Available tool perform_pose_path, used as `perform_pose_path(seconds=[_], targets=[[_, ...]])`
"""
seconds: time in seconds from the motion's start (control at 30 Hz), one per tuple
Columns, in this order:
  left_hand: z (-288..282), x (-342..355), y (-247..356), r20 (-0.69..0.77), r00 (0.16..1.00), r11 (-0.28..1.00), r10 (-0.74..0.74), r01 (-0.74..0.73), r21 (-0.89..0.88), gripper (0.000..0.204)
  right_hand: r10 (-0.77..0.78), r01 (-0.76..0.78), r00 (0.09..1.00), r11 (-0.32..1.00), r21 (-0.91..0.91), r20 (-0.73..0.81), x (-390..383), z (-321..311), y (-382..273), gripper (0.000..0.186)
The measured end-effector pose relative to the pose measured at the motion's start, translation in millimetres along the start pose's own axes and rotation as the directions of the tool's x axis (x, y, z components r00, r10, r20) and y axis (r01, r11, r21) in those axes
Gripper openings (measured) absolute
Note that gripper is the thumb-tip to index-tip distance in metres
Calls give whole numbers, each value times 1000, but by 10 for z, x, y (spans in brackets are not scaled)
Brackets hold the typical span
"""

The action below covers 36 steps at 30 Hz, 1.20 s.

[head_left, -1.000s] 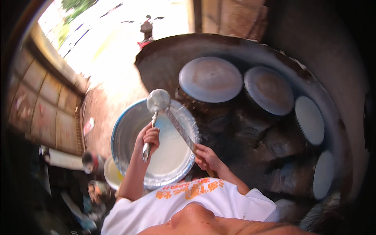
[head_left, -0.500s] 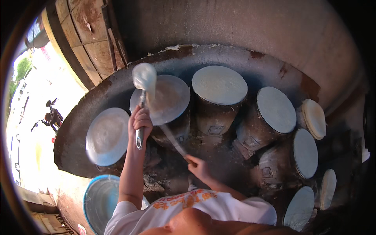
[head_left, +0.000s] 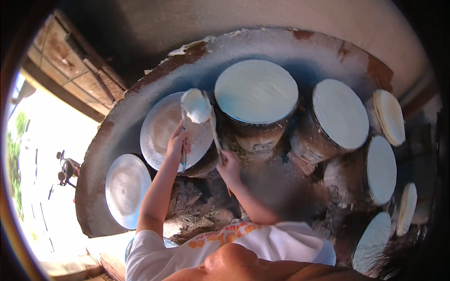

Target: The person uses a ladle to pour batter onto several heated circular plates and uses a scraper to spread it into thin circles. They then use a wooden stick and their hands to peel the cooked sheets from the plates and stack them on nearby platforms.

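My left hand (head_left: 179,144) grips the handle of a ladle (head_left: 196,105), whose pale, batter-coated bowl is over the right half of a bare round metal griddle (head_left: 157,126). In my right hand (head_left: 228,165) is a long flat stick (head_left: 213,133), its upper end at the ladle's rim. A griddle covered with a pale round layer (head_left: 256,91) lies just right of the ladle. Another bare griddle (head_left: 127,189) sits at the lower left.
More pale-topped griddles (head_left: 339,112) on drum stoves curve down the right inside a soot-stained curved shield (head_left: 300,44). A stack of flatbreads (head_left: 391,117) rests at the far right. Wooden panels (head_left: 65,56) and a bright doorway with a two-wheeler (head_left: 68,171) are at left.
My view has turned right, from the batter basin to the griddles. The ladle and stick moved from over the basin to over a bare griddle; the stick's end has risen beside the ladle.
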<state>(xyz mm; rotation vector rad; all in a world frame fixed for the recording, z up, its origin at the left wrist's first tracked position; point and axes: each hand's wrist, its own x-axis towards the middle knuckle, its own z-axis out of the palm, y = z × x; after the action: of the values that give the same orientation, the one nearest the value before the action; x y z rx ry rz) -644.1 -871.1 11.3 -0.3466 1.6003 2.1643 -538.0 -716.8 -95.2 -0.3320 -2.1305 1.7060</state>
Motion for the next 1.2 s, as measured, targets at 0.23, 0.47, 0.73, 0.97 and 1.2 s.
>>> perform_pose_path(seconds=[0.23,0.47,0.73,0.97,1.2], targets=[[-286,490,242,-153,958,924,243,-181,338,64,-356,366,929,842,-397,102,595,41,-374,44],[-621,545,133,-138,902,674,409,-196,712,63,-283,370,926,816,-443,251,477,414,-458,36],[-966,139,-16,-191,930,806,314,-155,571,65,-275,370,922,835,-408,273,309,431,-369,40],[-1137,-401,114,-140,977,949,162,-193,-248,34,-309,389,913,857,-339,266,555,168,-333,37],[-871,-895,155,425,841,82,335,424,-902,30,-396,506,860,741,-441,321,763,141,-534,35]])
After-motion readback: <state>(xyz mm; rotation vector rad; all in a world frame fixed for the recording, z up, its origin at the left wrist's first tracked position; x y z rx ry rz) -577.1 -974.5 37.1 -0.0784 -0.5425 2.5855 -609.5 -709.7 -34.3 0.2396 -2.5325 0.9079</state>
